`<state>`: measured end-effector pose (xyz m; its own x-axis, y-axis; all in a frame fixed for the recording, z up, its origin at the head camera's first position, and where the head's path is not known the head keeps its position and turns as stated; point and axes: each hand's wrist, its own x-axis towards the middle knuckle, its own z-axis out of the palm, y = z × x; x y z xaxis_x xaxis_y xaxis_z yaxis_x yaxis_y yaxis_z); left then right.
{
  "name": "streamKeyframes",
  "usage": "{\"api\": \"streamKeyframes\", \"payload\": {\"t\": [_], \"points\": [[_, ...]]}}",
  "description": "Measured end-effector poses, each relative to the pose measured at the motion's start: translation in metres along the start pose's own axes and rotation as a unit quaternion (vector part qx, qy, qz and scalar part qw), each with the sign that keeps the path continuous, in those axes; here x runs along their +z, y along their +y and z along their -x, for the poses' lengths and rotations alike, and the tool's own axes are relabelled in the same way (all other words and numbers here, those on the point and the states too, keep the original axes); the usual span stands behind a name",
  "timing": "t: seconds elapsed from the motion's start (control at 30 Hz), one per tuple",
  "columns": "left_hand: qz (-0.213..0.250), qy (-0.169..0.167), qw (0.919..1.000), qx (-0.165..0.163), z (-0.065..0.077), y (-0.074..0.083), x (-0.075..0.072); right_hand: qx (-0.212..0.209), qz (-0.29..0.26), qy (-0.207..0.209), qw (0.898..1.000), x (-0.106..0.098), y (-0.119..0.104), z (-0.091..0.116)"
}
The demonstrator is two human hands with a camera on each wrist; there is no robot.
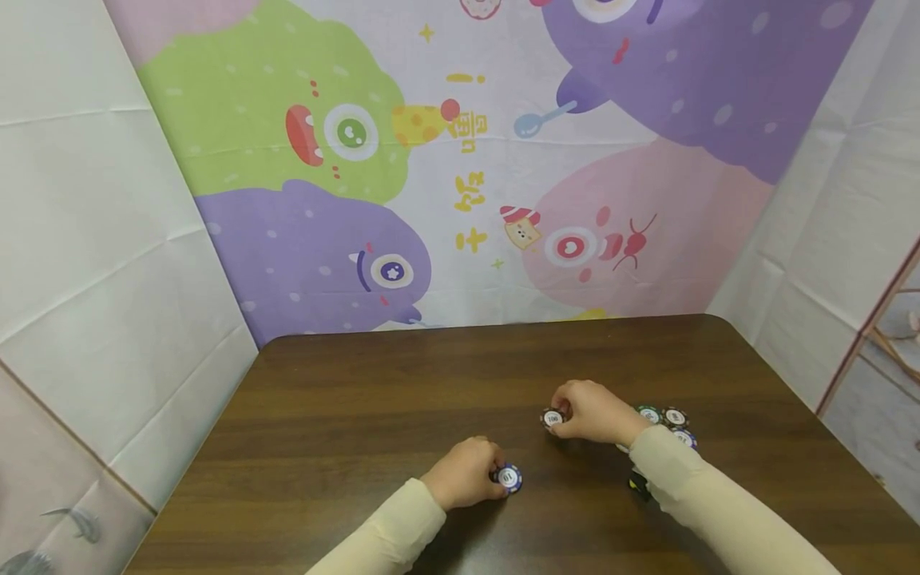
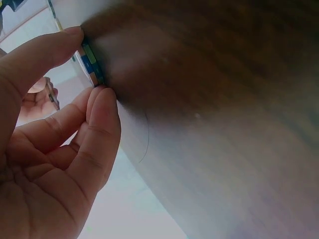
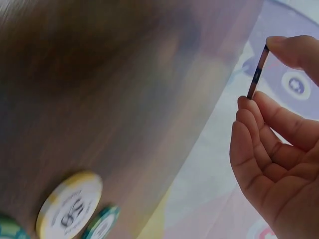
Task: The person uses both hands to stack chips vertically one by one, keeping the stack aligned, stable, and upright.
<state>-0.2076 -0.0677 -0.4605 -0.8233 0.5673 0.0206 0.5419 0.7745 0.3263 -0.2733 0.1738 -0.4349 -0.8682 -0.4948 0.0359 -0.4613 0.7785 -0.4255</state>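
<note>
My left hand (image 1: 469, 473) pinches a blue-rimmed poker chip marked 10 (image 1: 509, 477) by its edges at the tabletop. In the left wrist view, blue and green edge bands (image 2: 91, 62) show between thumb and fingers, perhaps of more than one chip. Farther forward and to the right, my right hand (image 1: 591, 411) pinches a dark-rimmed poker chip marked 100 (image 1: 553, 418). The right wrist view shows this chip (image 3: 257, 72) edge-on, raised off the table, between thumb and fingertips.
Beside the right wrist lie a green chip (image 1: 650, 414), a dark chip (image 1: 676, 417) and a blue chip (image 1: 685, 438). A yellow-rimmed chip marked 50 (image 3: 70, 206) shows in the right wrist view. The right sleeve partly covers a black-and-yellow item (image 1: 637, 484). A cartoon-printed cloth (image 1: 460, 295) hangs behind the wooden table (image 1: 345, 391).
</note>
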Motion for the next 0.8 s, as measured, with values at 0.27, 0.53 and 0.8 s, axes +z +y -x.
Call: {"api": "streamKeyframes", "payload": {"t": [0.27, 0.53, 0.8], "points": [[0.004, -0.001, 1.0000, -0.003, 0.000, -0.001, 0.001, -0.043, -0.004, -0.020, 0.999, 0.012, -0.019, 0.003], [0.007, -0.002, 1.0000, -0.003, -0.002, -0.002, 0.003, -0.075, -0.004, -0.058, 0.995, 0.024, -0.032, 0.006], [0.019, -0.007, 0.9998, -0.001, -0.002, -0.002, 0.001, -0.108, 0.018, -0.076, 0.991, 0.033, -0.041, 0.006]]}}
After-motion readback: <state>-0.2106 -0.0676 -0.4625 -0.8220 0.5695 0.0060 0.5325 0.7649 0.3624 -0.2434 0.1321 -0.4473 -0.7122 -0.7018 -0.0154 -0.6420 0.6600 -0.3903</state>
